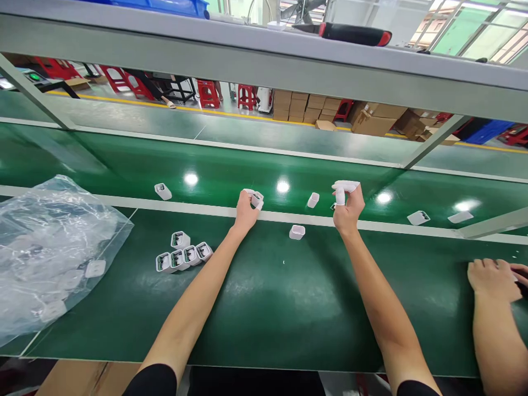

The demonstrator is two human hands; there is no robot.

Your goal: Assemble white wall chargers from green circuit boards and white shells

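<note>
My left hand, with white finger covers on, grips a small white plastic housing above the white rail. My right hand is raised over the green belt, its white-covered thumb and forefinger curled together; anything between them is too small to make out. A dark-ended piece shows just beside that hand, partly hidden by it. Between my hands a white housing lies on the belt, and an open-topped white housing stands on the green table. Several housings with circuit boards inside are grouped left of my left forearm.
A clear plastic bag of white parts covers the table's left side. More housings lie on the belt, one at left, others at right. Another person's hand works at far right. A shelf beam crosses above the belt.
</note>
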